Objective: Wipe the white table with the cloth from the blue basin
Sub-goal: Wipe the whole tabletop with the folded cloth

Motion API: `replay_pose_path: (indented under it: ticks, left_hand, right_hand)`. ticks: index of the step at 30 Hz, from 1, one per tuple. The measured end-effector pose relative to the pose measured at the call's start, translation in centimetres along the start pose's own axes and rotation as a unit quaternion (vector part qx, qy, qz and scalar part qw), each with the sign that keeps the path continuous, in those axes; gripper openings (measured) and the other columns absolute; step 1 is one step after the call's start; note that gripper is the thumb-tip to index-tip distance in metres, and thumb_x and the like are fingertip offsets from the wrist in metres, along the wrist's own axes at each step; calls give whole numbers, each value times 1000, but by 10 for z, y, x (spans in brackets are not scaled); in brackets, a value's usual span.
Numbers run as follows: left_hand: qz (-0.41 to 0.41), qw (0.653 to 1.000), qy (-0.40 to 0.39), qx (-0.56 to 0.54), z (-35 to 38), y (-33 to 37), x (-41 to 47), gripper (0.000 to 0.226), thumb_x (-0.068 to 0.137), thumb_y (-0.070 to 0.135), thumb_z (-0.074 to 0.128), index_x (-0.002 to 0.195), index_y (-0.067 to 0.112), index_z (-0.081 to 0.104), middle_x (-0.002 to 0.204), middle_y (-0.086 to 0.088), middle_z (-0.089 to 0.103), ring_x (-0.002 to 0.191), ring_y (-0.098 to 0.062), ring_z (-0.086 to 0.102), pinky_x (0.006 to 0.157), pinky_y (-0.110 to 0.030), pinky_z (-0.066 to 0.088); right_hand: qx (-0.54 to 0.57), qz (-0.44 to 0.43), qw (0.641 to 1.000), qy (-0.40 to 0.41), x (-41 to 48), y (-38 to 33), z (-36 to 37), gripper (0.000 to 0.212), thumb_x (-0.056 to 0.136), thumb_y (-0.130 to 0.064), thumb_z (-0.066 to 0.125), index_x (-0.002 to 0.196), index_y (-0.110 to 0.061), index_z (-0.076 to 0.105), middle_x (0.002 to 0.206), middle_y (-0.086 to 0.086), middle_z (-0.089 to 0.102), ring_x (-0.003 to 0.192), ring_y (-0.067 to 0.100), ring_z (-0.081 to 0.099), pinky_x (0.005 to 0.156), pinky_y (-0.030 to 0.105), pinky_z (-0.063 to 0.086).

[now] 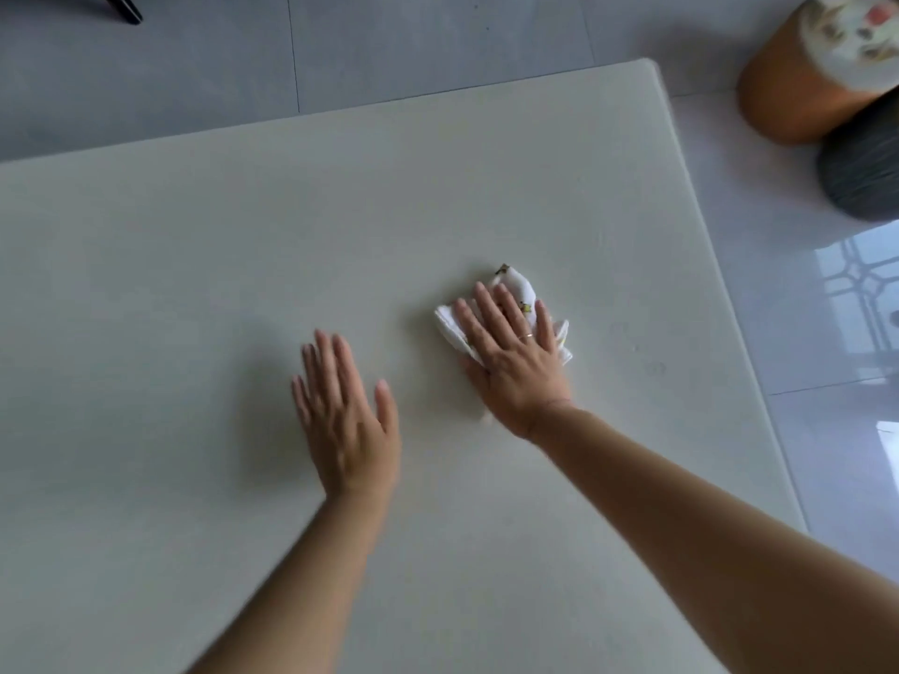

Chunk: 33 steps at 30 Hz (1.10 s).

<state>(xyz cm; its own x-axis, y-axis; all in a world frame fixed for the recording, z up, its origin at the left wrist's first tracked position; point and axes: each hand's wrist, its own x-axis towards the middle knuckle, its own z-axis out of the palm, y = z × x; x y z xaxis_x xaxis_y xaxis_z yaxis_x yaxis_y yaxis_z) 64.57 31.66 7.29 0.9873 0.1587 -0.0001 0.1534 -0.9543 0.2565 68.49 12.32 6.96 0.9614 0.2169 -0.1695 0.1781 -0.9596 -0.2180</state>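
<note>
Right hand (515, 355) pressing flat, fingers straight, on cloth (515, 289) on white table (194, 235); left hand (348, 415) hovering palm-down, fingers extended, holding nothing.

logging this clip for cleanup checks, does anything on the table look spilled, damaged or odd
Nothing looks spilled or broken. Only faint smudges mark the white table just right of the cloth, bunched under the flat right hand; stains or damp streaks, I cannot tell.

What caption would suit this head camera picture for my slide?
Right hand presses a crumpled white printed cloth onto the smooth white table, left hand open alongside.
</note>
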Motion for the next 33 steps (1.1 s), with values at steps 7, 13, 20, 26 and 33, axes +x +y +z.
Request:
replay_pose_path:
  ticks: [7,13,20,26,33]
  left_hand:
    - [36,997,-61,9,10,19,-82,61,92,34,32,144,0,33,153,-12,25,142,-27,24,115,-44,16]
    - [28,998,-60,5,17,16,-84,62,91,34,32,145,3,31,153,-12,28,142,-27,24,115,-43,18]
    - [32,999,-43,4,16,18,-84,61,89,30,34,143,2,34,153,-12,30,142,-29,26,114,-44,20]
    - [32,999,-29,-2,16,20,-84,61,87,28,36,141,0,37,151,-15,33,140,-31,29,113,-47,24]
    - [40,999,-25,-8,16,21,-85,62,86,29,35,141,0,38,151,-15,33,141,-32,28,115,-46,20]
  right_hand:
    - [38,222,973,48,-16,43,-8,57,97,-39,34,150,-31,16,159,-2,10,147,17,2,116,47,-5]
    - [20,95,995,28,-69,-42,23,63,91,-39,41,150,-28,20,158,0,14,146,21,4,115,51,-2]
    - [-36,38,999,10,-99,65,-1,56,92,-42,33,147,-27,29,155,4,27,145,23,18,116,49,9]
    - [53,266,961,55,-112,-24,23,62,93,-39,37,150,-28,16,158,-1,5,146,21,1,114,50,-6]
    - [-53,-7,999,2,-170,20,24,60,91,-45,38,148,-31,26,156,0,23,145,21,15,116,49,10]
